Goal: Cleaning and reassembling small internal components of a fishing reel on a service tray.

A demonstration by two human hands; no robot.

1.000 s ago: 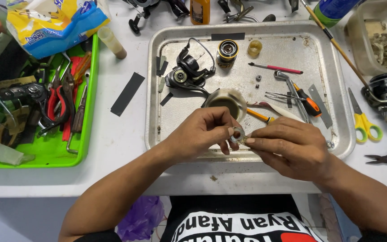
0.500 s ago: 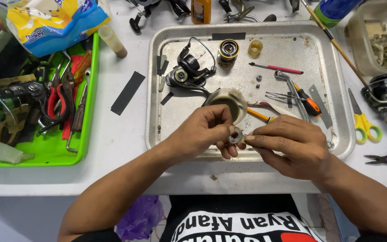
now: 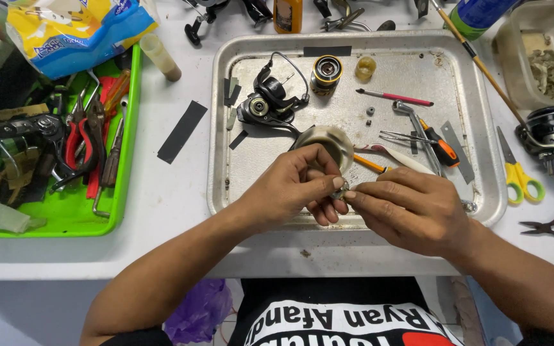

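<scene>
Metal part, small, grey and shiny, is pinched between left hand and right hand fingertips, w/ both grips pressed on it, above steel tray.

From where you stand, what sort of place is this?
Probably a small repair bench for fishing reels. A stripped spinning reel and loose parts lie on a metal tray, a green tray holds pliers and tools, and both hands pinch a small metal part.

Your left hand and right hand meet over the near edge of the dented silver metal tray, pinching a small metal part. Behind them in the tray lies the black fishing reel body; left of the tray sits the green plastic tool bin.
</scene>
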